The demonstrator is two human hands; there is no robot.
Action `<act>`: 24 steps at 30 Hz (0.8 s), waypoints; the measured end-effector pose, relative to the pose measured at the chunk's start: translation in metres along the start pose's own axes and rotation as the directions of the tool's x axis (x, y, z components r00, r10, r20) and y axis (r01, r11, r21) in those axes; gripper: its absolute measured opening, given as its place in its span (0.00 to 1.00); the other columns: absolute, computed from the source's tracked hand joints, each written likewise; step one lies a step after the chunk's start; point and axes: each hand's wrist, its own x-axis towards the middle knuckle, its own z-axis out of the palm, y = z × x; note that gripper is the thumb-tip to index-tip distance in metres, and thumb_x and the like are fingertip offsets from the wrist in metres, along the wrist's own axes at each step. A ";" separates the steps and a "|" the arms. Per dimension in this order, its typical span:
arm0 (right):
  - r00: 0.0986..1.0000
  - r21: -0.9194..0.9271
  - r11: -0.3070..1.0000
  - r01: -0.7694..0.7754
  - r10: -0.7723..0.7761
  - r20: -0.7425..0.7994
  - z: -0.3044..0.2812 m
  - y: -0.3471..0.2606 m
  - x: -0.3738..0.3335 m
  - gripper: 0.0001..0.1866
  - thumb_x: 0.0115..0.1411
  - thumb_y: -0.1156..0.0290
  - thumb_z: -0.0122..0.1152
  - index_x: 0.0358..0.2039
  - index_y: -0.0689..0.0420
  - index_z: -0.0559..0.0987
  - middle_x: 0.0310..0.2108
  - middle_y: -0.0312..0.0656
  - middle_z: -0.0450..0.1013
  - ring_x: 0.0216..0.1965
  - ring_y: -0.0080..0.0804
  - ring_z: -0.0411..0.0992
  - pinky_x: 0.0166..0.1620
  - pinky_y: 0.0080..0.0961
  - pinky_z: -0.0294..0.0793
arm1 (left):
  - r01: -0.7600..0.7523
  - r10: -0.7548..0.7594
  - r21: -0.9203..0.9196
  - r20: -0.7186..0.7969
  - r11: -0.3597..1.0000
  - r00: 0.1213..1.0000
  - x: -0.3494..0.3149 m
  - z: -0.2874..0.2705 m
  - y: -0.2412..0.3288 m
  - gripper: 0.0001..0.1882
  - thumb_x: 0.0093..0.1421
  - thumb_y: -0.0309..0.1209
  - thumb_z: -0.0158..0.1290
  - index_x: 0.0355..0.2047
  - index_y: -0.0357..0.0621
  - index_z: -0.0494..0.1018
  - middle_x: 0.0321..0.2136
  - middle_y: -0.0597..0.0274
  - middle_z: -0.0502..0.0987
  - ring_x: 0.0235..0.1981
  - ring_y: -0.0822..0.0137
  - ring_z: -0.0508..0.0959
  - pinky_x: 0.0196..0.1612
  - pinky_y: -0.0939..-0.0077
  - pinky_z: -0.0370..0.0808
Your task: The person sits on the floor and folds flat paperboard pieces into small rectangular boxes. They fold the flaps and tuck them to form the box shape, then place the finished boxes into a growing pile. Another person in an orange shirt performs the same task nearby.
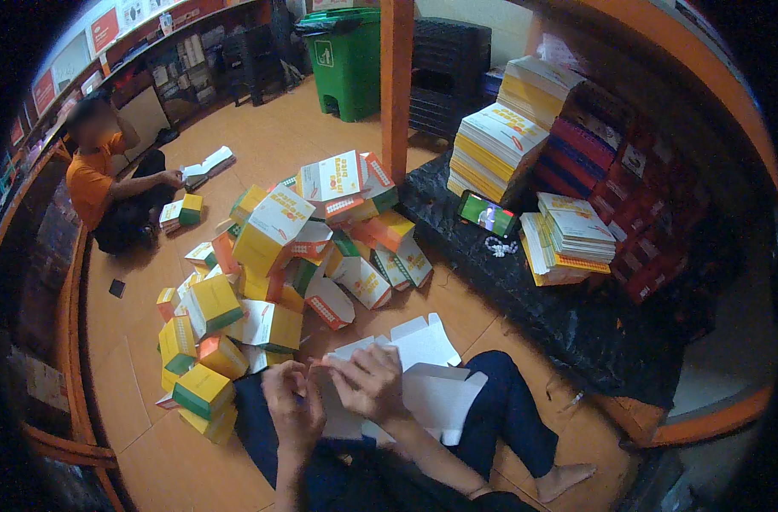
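Note:
An unfolded carton (pixel 444 392), its white inside face up, lies across my lap with its flaps spread. My right hand (pixel 367 380) is over its left part, fingers pinched on a thin orange-red edge that looks like part of the carton. Close beside it, my left hand (pixel 295 405) is curled closed, its fingertips meeting the same spot; what they grip is hidden. Just beyond my hands lies a heap of folded boxes (pixel 273 222) in yellow, green, orange and white, several of them tumbled on their sides.
Stacks of flat cartons (pixel 497 141) and a smaller stack (pixel 576 229) stand on a black-covered platform (pixel 568 316) at right, near a lit phone (pixel 489 213) and beads (pixel 501 247). A seated person (pixel 107 175) works at far left. A green bin (pixel 348 72) stands behind an orange post (pixel 396 94).

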 end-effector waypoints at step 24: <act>0.978 0.660 0.743 -0.108 0.200 -0.066 -0.023 -0.035 0.028 0.10 0.52 0.78 0.73 0.36 0.60 0.83 0.29 0.39 0.74 0.27 0.23 0.73 0.29 0.20 0.73 | 0.331 -0.451 -0.727 0.033 0.602 0.892 -0.002 -0.006 0.021 0.03 0.61 0.22 0.59 0.34 0.33 0.78 0.29 0.64 0.78 0.31 0.76 0.75 0.38 0.83 0.70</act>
